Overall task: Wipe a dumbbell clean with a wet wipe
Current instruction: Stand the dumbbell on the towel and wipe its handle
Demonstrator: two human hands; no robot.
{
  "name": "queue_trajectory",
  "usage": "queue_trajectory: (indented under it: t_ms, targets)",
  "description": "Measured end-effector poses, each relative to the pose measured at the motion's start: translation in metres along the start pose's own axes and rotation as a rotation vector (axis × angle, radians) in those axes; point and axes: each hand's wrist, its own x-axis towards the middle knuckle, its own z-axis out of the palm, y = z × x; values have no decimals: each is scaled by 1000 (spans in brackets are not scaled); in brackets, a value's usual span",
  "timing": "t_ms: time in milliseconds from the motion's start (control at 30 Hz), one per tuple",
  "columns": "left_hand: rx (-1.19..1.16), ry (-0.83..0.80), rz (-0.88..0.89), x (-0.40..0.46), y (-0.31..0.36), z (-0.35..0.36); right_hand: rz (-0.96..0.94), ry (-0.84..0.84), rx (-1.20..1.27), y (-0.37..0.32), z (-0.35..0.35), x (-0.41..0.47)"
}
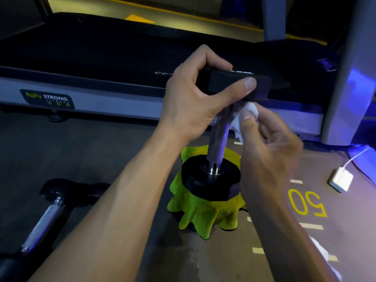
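Head view is showing a black hexagonal-ended dumbbell with a chrome steel handle (217, 143) standing upright on its lower head, which is sitting on a crumpled lime-green microfibre cloth (203, 216) on the grey gym floor, near the middle of the scene and just in front of a treadmill (101, 78). The left hand (195, 98) is gripping the upper head from above, its fingers (240, 86) curled round the black block and steadying it. The right hand (268, 143) is pinching a bunched white wet wipe (246, 117) between thumb and fingers, pressing it against the right side of the handle just under the upper head.

Judging by this, the wiping of the handle is under way, starting at its top. Next, the wipe is likely needing to travel down the bar and round it, while the left hand is keeping the dumbbell from tipping off the soft cloth. A second dumbbell (44, 216) is lying at near left, untouched.
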Motion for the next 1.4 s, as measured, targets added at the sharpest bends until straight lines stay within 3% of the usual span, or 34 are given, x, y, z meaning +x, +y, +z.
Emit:
queue_trajectory:
  t_ms: [167,367,467,567,633,700,833,1000,1100,1267,1400]
  targets:
    - [112,67,17,-5,7,14,-284,-70,-292,17,3,4]
    - [143,78,-10,0,5,15,-381,-362,-719,26,-18,1]
    - [127,91,-20,0,3,14,-423,-667,-894,31,-35,-12]
    - [119,84,-12,-1,4,13,-295,-641,-935,24,-27,3]
    - [127,83,-15,-1,4,11,-346,-520,-956,9,-13,9]
    - [137,90,-19,1,3,10,-400,-507,-968,2,-7,8]
    - [105,89,-18,2,1,8,-322,-745,-1183,6,-18,-15]
    - [113,70,11,-3,6,13,-440,-782,-1385,-18,13,-28]
    - [120,60,26,-5,7,14,-341,-893,-1495,-16,18,-28]
    - [119,77,22,-7,7,15,-227,-923,-1409,-31,-2,-26]
    - [113,81,6,-8,7,15,-68,-815,-1303,-25,-39,-1]
